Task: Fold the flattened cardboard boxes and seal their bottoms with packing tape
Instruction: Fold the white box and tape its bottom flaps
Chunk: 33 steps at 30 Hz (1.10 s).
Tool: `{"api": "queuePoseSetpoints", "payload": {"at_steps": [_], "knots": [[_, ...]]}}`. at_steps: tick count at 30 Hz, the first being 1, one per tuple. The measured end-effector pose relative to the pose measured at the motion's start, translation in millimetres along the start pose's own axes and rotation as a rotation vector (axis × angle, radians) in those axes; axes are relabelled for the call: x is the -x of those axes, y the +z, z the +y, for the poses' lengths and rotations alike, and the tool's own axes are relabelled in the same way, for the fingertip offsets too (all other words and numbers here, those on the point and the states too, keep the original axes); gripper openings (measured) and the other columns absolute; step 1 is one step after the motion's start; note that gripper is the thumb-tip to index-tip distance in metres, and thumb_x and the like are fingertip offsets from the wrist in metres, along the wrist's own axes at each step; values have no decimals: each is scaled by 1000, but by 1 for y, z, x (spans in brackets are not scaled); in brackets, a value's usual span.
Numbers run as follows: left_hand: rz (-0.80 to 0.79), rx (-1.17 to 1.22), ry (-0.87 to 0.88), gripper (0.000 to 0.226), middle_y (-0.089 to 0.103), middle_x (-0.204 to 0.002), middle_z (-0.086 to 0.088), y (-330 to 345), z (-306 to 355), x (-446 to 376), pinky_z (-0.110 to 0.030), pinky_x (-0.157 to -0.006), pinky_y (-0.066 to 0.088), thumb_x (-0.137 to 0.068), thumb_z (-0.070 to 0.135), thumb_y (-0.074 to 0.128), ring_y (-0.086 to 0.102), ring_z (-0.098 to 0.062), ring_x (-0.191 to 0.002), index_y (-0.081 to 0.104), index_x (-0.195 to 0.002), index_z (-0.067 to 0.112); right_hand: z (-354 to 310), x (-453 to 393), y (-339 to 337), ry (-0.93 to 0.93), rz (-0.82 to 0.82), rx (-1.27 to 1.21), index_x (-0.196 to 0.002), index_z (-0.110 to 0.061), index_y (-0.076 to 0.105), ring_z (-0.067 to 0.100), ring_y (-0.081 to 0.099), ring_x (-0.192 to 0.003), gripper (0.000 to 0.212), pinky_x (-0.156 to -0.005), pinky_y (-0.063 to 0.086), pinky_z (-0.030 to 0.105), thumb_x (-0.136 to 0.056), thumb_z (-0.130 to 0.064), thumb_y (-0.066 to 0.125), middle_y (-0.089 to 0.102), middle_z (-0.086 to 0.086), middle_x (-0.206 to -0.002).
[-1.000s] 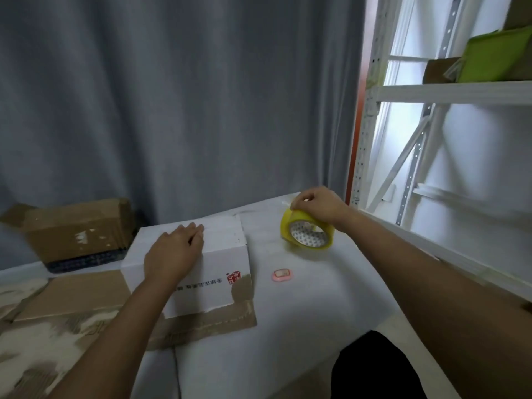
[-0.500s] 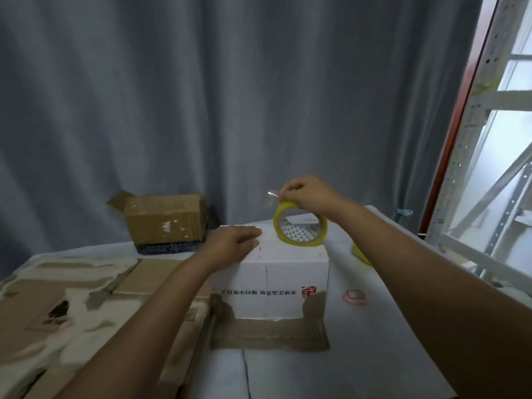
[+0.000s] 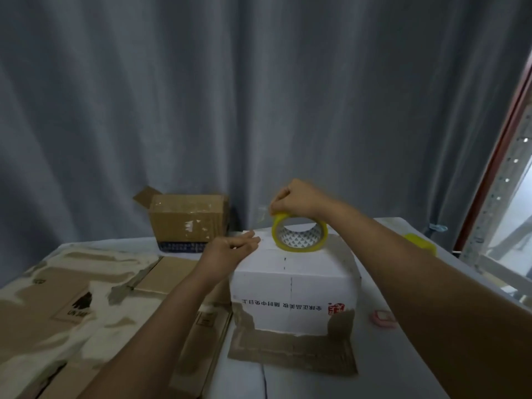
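- White cardboard box [image 3: 293, 286] stands folded up on the tabletop [image 3: 408, 355], its closed flaps facing up and printed characters upside down on the near face; a brown flap lies flat on the surface in front of it.
- Yellow roll of packing tape [image 3: 299, 236] stands on edge on the box's top, near the far edge.
- The right hand [image 3: 296, 201] grips the roll from above, fingers curled over its rim; it seems to pinch a loose tape end at the left side, though the blur makes this hard to confirm.
- The left hand [image 3: 230, 250] rests on the box's far left top corner, fingers lightly bent and together, pressing the flap without holding anything.
- Flattened brown boxes [image 3: 95, 309] lie spread to the left of the white box.
- An open brown carton [image 3: 187, 223] sits behind, against the grey curtain [image 3: 230, 96].
- A small pink object [image 3: 384, 319] lies on the tabletop right of the box.
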<state>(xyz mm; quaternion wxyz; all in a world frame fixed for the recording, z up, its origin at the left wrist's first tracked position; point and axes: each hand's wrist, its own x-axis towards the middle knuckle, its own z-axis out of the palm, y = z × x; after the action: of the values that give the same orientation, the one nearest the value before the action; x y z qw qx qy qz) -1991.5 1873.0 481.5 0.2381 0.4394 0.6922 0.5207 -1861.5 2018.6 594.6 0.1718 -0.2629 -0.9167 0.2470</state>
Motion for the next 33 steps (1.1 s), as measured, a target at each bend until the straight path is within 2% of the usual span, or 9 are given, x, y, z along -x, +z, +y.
{"api": "queuePoseSetpoints", "payload": {"at_steps": [2, 6, 11, 14, 18, 21, 24, 29, 33], "knots": [[8, 3, 5, 25, 60, -131, 16, 0, 0, -2, -20, -104, 37, -88, 28, 71, 51, 10, -115, 73, -112, 24, -2, -1, -4, -20, 0, 7, -87, 0, 74, 13, 52, -70, 24, -68, 51, 35, -76, -22, 72, 69, 20, -96], [15, -3, -2, 25, 61, -129, 18, -1, 0, -4, -22, -107, 37, -86, 30, 72, 52, 8, -117, 74, -111, 26, -4, 1, -7, -31, -13, -42, -90, 2, 73, 15, 53, -70, 25, -64, 45, 28, -77, -20, 73, 68, 23, -98], [27, -7, -2, 24, 60, -131, 17, 1, 1, -3, -28, -110, 36, -87, 30, 72, 51, 2, -121, 74, -111, 26, -3, -3, 0, -5, -31, 21, -86, -10, 78, 20, 65, -82, 17, -76, 54, 33, -77, -24, 74, 74, 10, -93], [62, -11, -9, 23, 64, -125, 14, -3, 11, -3, -27, -101, 43, -89, 30, 68, 57, -3, -114, 74, -111, 25, -4, -4, 1, 4, -43, 33, -87, -7, 77, 15, 59, -74, 18, -76, 55, 35, -77, -23, 74, 73, 13, -93], [244, 153, -33, 22, 74, -100, 1, -11, 40, -3, -31, -86, 53, -96, 33, 58, 65, -17, -96, 75, -101, 18, -4, -5, 3, 27, -58, 33, -85, -10, 77, 20, 66, -84, 15, -79, 54, 35, -77, -23, 74, 74, 9, -93], [144, 47, -137, 46, 73, -91, 2, -6, 60, -3, -24, -74, 50, -95, 54, 49, 65, -14, -88, 73, -95, 16, -7, -6, 3, 41, -65, 53, -84, -14, 77, 22, 68, -91, 14, -80, 54, 35, -77, -24, 73, 74, 6, -91], [24, 44, -250, 54, 76, -87, 6, -1, 63, -9, -30, -87, 49, -89, 65, 49, 65, -16, -95, 74, -94, 18, -11, -6, 5, 34, -82, 101, -86, -13, 77, 20, 67, -86, 15, -81, 55, 37, -77, -22, 70, 74, 8, -92], [12, 216, -220, 18, 75, -89, 1, 1, 52, -13, -29, -78, 45, -89, 34, 67, 63, -17, -91, 73, -87, 17, -13, -5, 4, 18, -98, 123, -87, -14, 78, 20, 67, -90, 14, -85, 55, 38, -80, -24, 71, 74, 4, -91], [18, 167, -218, 15, 71, -84, -5, 5, 53, -13, -28, -73, 48, -91, 22, 66, 63, -16, -79, 63, -78, 16, -13, -3, 5, 17, -57, 155, -84, -11, 73, 19, 63, -78, 28, -74, 51, 32, -88, -36, 63, 69, 4, -80]]}}
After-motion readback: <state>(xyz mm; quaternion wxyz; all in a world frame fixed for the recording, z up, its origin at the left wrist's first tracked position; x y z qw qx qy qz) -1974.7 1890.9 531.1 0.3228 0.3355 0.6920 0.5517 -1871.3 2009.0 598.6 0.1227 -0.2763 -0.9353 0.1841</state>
